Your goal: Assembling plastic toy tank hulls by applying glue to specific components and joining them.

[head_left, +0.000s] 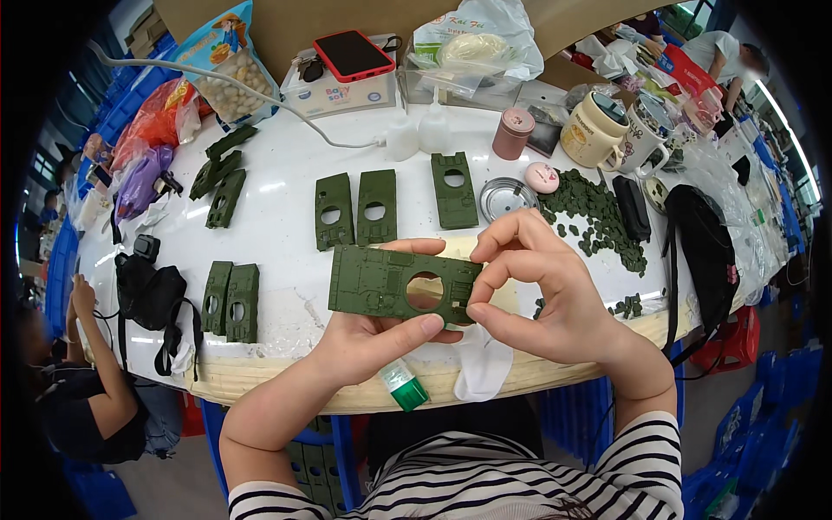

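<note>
Pressure is what I would watch: my left fingers (414,246) clasp the green hull-shaped piece (373,290), thumb in front and the others behind, so a hard push from my right fingers (511,260) could swing it out of that hold. My right fingers are curled, tips close together at the piece's right end; whether they pinch its rim or some tiny part, I can't make out. If it is a tiny part, a slip could send it through the round hole or over the near edge of the surface (286,286), and among the small green parts (589,208) at the right of the frame it would be hard to pick out. A careless movement could also knock the green-capped container (406,388) at lower middle, close to that edge. The hull-shaped piece itself is held up in the middle of the frame, tilted slightly, its right end lower. It looks matt, dark green and roughly rectangular, with moulded panel lines, small raised details and a clean round hole right of centre; I'd judge it light, stiff plastic.
</note>
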Demonstrator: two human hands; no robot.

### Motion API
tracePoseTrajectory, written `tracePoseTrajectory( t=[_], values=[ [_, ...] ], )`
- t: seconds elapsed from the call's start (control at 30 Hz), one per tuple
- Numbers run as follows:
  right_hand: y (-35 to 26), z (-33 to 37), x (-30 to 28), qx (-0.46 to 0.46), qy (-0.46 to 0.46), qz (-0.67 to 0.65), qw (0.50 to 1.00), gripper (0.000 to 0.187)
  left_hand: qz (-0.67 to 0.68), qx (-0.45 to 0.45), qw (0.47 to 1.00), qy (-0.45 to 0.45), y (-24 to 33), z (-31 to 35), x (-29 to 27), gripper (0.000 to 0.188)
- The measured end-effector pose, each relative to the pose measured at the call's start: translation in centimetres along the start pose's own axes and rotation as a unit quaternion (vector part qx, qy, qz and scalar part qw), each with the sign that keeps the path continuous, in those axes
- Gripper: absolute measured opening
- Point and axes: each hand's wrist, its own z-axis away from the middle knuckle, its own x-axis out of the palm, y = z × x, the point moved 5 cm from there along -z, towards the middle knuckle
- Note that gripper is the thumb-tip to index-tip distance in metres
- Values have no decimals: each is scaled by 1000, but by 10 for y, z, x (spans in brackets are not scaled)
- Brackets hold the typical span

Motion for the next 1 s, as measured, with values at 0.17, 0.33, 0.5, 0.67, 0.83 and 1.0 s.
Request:
tracePoseTrajectory(
  t=[0.17, 0.33, 0.5, 0.67, 0.83, 1.0],
  values=[
    [1, 0, 1, -1, 6, 4, 1000, 10, 2, 4, 1000, -6, 1, 0, 1, 57],
    [0, 0, 1, -12, 8, 24, 1000, 10, -4, 5, 1000, -2, 0, 0, 0, 57],
    [-3, -1, 0, -23, 4, 42, 999, 11, -7, 2, 1000, -6, -1, 0, 0, 57],
    [-1, -1, 0, -15, -6, 33, 999, 10, -3, -9, 1000, -3, -1, 0, 0, 57],
    [-1, -1, 1, -15, -12, 25, 1000, 10, 5, -12, 1000, -5, -1, -1, 1, 57],
    [0, 0, 1, 0, -13, 11, 1000, 10, 6, -15, 1000, -2, -1, 0, 1, 56]
  ],
)
